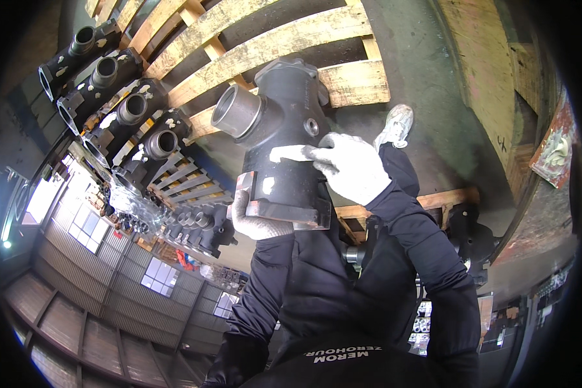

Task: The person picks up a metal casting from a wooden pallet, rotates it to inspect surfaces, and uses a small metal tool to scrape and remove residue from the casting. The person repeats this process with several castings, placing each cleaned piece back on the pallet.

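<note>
A large black metal cylinder housing (pixel 284 139) stands out before me, with a bare machined side port and a square flange at its near end. My left hand (pixel 257 223), in a knitted glove, is closed around the left corner of that flange. From the right, my white-gloved right hand (pixel 355 168) reaches across the body. Its index finger appears stretched over the black surface, just above a small white patch (pixel 268 186); the other fingers look curled and are partly hidden. A small threaded hole (pixel 312 127) shows beyond the right hand.
Wooden pallets (pixel 265 55) lie beyond the housing. Several similar black housings (pixel 132 108) stand in a row at the left, and more parts (pixel 200 223) farther back. At the right are a wooden board (pixel 485 84) and another black casting (pixel 469 236). My shoe (pixel 398 123) rests on the floor.
</note>
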Available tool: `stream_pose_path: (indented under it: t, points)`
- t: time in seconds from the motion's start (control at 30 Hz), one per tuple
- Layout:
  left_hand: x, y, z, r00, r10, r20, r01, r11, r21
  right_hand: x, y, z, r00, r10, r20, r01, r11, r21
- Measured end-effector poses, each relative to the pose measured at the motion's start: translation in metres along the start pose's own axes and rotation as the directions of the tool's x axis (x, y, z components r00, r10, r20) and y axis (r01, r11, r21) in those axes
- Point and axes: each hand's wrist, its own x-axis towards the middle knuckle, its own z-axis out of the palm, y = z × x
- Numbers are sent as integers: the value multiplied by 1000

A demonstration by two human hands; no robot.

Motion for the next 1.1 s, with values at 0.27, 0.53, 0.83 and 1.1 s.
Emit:
stream_pose_path:
  t: [0.27,0.53,0.83,1.1]
  points:
    - [-2,-2,-2,999,-13,35,15,999,-52,-17,1,-10,995,74,-64,-71,997,44]
    - [-2,-7,-10,1000,-2,4,3,997,-77,-29,-15,-5,1000,-15,-2,15,999,49]
    - [-4,-6,-7,1000,-5,-17,4,996,-87,-36,-20,-16,999,-13,51,12,1000,5]
    - [-3,-3,-4,1000,-1,2,1,999,-32,-43,-18,-11,993,101,-65,-94,991,94]
